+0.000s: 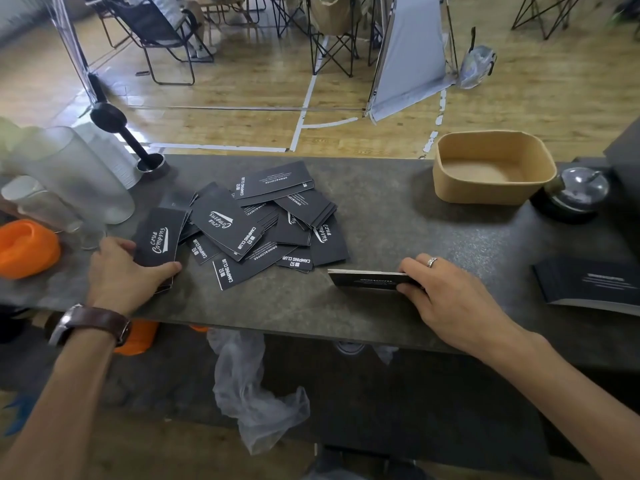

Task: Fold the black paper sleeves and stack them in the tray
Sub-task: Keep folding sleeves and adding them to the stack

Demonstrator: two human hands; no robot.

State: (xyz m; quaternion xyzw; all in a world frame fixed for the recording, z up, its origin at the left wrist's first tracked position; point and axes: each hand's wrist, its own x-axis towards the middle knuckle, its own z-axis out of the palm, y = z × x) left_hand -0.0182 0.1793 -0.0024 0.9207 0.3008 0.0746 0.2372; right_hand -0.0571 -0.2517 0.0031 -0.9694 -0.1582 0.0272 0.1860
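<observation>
Grey countertop carries a loose pile of black paper sleeves, light, thin and slippery, best pinched by their edges: left hand grips one sleeve, right hand pinches a squared stack, tray empty far right.

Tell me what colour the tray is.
Tan, like cork; the tray shows best in the head view, the only one.

Left hand grips one black sleeve — right hand pinches a small stack — tan tray beyond.
</observation>
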